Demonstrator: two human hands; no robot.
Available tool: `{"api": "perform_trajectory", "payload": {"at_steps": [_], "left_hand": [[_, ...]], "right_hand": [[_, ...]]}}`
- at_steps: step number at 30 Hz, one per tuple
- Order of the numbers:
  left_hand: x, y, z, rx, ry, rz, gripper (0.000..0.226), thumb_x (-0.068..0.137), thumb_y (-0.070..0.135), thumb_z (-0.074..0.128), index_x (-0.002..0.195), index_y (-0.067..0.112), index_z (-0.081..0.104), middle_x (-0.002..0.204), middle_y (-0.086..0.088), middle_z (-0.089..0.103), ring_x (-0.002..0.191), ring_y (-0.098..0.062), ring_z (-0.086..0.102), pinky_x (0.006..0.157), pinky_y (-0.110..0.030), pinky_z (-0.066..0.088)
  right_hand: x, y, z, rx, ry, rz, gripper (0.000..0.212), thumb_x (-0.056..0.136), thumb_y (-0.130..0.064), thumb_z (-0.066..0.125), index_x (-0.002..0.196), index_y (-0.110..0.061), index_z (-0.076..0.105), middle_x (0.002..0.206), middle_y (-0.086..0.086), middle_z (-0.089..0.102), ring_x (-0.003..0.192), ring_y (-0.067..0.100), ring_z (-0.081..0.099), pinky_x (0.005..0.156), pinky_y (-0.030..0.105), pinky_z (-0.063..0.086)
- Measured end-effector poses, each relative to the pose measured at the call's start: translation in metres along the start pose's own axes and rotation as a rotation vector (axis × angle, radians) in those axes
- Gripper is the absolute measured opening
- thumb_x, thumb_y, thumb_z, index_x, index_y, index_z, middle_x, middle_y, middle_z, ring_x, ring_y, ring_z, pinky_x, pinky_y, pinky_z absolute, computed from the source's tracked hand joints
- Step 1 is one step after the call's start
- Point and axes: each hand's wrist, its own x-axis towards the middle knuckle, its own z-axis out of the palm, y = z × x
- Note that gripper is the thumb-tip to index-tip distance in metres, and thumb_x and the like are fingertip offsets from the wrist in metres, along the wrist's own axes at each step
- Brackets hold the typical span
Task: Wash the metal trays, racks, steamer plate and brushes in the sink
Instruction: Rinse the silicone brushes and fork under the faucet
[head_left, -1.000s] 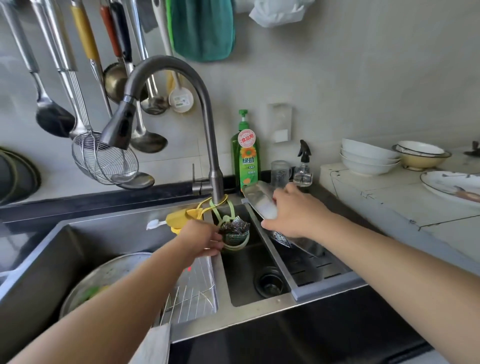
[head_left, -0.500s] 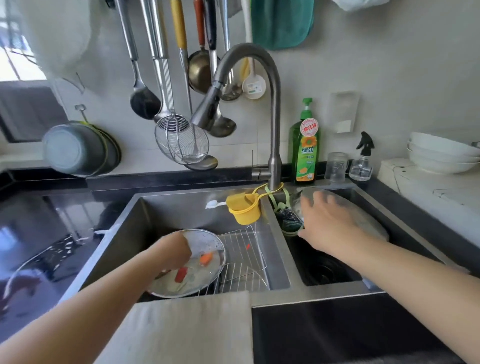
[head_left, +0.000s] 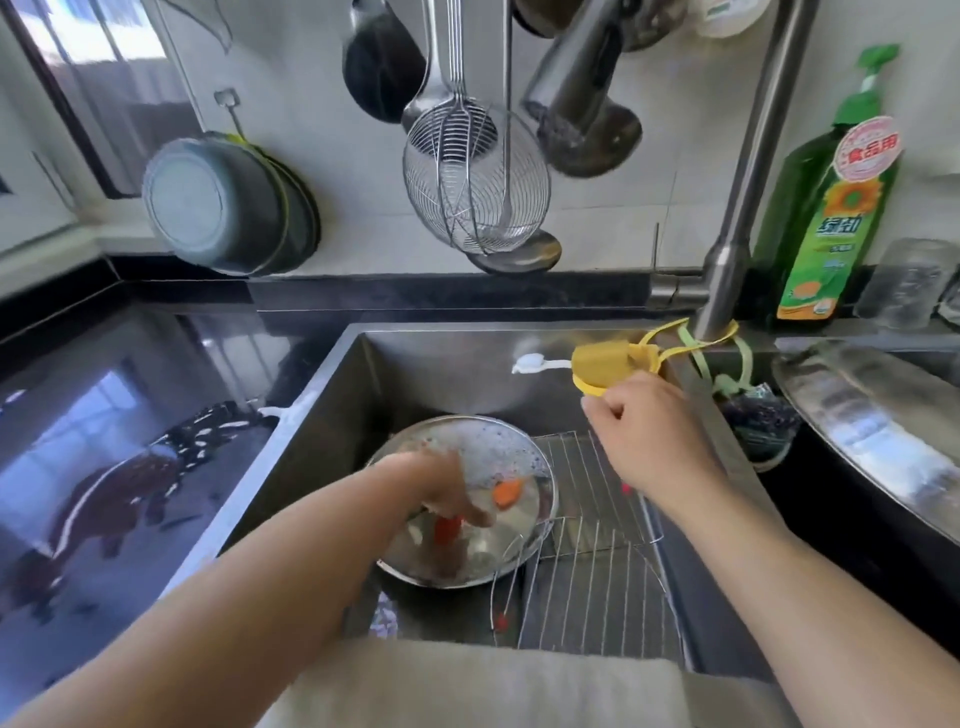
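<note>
the left hand (head_left: 441, 486) is smeared by motion, and its fingertips go down into the round shiny metal bowl (head_left: 498, 452), so whether they grip anything cannot be told. the right hand (head_left: 654, 441) shows only its back; its curled fingers are turned away, and whether they touch the yellow plastic hanging cup (head_left: 602, 371) is unclear. the wire metal racks (head_left: 592, 571) are partly covered by the bowl and the right forearm. the large flat metal tray (head_left: 872, 405) runs off the right edge. the hanging ladles and the grey curved faucet (head_left: 748, 171) are cut by the top edge. the clear glass cup (head_left: 909, 283) is blurred.
</note>
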Motion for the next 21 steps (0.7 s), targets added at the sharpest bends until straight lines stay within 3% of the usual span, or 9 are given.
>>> {"api": "perform_trajectory", "payload": {"at_steps": [2, 5, 7, 9, 11, 13, 15, 17, 21], "left_hand": [[0.016, -0.001, 0.004, 0.004, -0.05, -0.015, 0.15, 0.057, 0.097, 0.063, 0.163, 0.026, -0.016, 0.173, -0.013, -0.001, 0.157, -0.041, 0.012, 0.126, -0.055, 0.021], [0.034, -0.01, 0.013, -0.08, -0.097, -0.04, 0.157, 0.05, 0.098, 0.066, 0.158, 0.033, -0.029, 0.173, -0.011, -0.006, 0.158, -0.042, 0.004, 0.126, -0.058, 0.016], [0.031, -0.007, 0.018, -0.051, -0.038, -0.025, 0.15, 0.06, 0.095, 0.063, 0.161, 0.026, -0.023, 0.173, -0.016, -0.003, 0.157, -0.044, 0.006, 0.126, -0.058, 0.015], [0.022, 0.004, 0.025, -0.006, 0.072, 0.037, 0.125, 0.084, 0.078, 0.06, 0.164, 0.014, -0.011, 0.171, -0.023, 0.0, 0.155, -0.048, 0.008, 0.125, -0.058, 0.016], [0.015, 0.017, 0.032, -0.029, 0.141, 0.122, 0.103, 0.096, 0.059, 0.058, 0.164, 0.008, 0.0, 0.168, -0.025, 0.013, 0.151, -0.045, 0.024, 0.12, -0.054, 0.028], [0.015, 0.025, 0.038, -0.052, 0.164, 0.195, 0.083, 0.099, 0.046, 0.056, 0.163, 0.016, 0.013, 0.157, -0.02, 0.039, 0.133, -0.038, 0.053, 0.104, -0.045, 0.05], [0.015, 0.026, 0.038, -0.084, 0.188, 0.21, 0.064, 0.101, 0.033, 0.055, 0.157, 0.019, 0.026, 0.133, -0.012, 0.06, 0.109, -0.03, 0.067, 0.085, -0.039, 0.059], [0.013, 0.021, 0.037, -0.066, 0.192, 0.151, 0.062, 0.099, 0.022, 0.054, 0.155, 0.017, 0.026, 0.129, -0.01, 0.063, 0.108, -0.029, 0.067, 0.087, -0.039, 0.058], [0.014, 0.01, 0.034, -0.229, 0.199, -0.012, 0.062, 0.101, 0.031, 0.053, 0.155, 0.018, 0.027, 0.127, -0.012, 0.066, 0.107, -0.03, 0.064, 0.093, -0.037, 0.051]], "right_hand": [[0.002, 0.004, 0.002, 0.004, -0.022, 0.006, 0.055, 0.101, -0.035, 0.051, 0.053, -0.012, 0.04, 0.086, 0.005, 0.054, 0.08, 0.028, 0.052, 0.071, 0.039, 0.047], [0.005, 0.008, 0.007, -0.002, -0.053, -0.001, 0.054, 0.102, -0.036, 0.052, 0.054, -0.011, 0.041, 0.085, 0.007, 0.057, 0.074, 0.023, 0.05, 0.063, 0.035, 0.039], [0.008, 0.009, 0.007, 0.004, -0.052, -0.004, 0.054, 0.102, -0.036, 0.052, 0.055, -0.011, 0.041, 0.084, 0.007, 0.058, 0.068, 0.018, 0.044, 0.056, 0.033, 0.03], [0.009, 0.011, 0.009, 0.02, -0.049, 0.006, 0.054, 0.102, -0.035, 0.053, 0.055, -0.011, 0.04, 0.081, 0.006, 0.056, 0.066, 0.018, 0.043, 0.052, 0.03, 0.025], [0.009, 0.013, 0.014, 0.052, -0.034, -0.004, 0.054, 0.1, -0.033, 0.055, 0.053, -0.012, 0.039, 0.074, 0.005, 0.051, 0.068, 0.024, 0.045, 0.055, 0.034, 0.026], [0.01, 0.013, 0.017, 0.065, -0.028, -0.014, 0.054, 0.099, -0.032, 0.057, 0.052, -0.012, 0.038, 0.071, 0.004, 0.049, 0.066, 0.022, 0.044, 0.059, 0.035, 0.027], [0.01, 0.014, 0.018, 0.068, -0.029, -0.013, 0.054, 0.099, -0.032, 0.057, 0.052, -0.012, 0.038, 0.071, 0.004, 0.049, 0.066, 0.019, 0.044, 0.059, 0.035, 0.028], [0.01, 0.014, 0.018, 0.07, -0.029, -0.008, 0.055, 0.099, -0.032, 0.057, 0.052, -0.013, 0.036, 0.067, 0.003, 0.046, 0.066, 0.021, 0.044, 0.055, 0.035, 0.028], [0.011, 0.014, 0.018, 0.073, -0.039, -0.003, 0.055, 0.1, -0.032, 0.057, 0.052, -0.013, 0.036, 0.057, 0.002, 0.038, 0.057, 0.016, 0.036, 0.05, 0.031, 0.025]]}}
